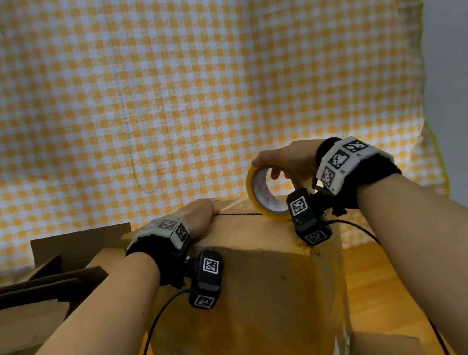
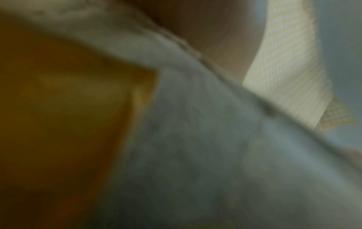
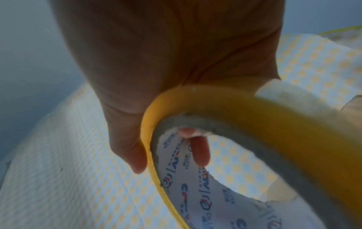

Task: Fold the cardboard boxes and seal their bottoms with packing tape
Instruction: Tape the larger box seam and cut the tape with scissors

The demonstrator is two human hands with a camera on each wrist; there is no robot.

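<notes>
A yellow checked cloth (image 1: 179, 78) hangs behind the wooden worktop (image 1: 379, 292). The tall cardboard box (image 1: 261, 290) stands upright on it. The left hand (image 1: 199, 218) presses flat on the box top; the right hand (image 1: 288, 160) grips the yellow tape roll (image 1: 264, 197), which touches that top.

Cardboard box (image 1: 265, 296) on, seemingly, wooden floor (image 1: 370, 294).

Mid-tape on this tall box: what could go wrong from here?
1. The tall brown cardboard box stands on end; only the left hand rests on top, so pulling tape may tip it.
2. The right hand holds the yellow packing tape roll with a finger through its core; it could slip or twist.
3. The flap seam looks slightly open, so tape may bridge it.
</notes>
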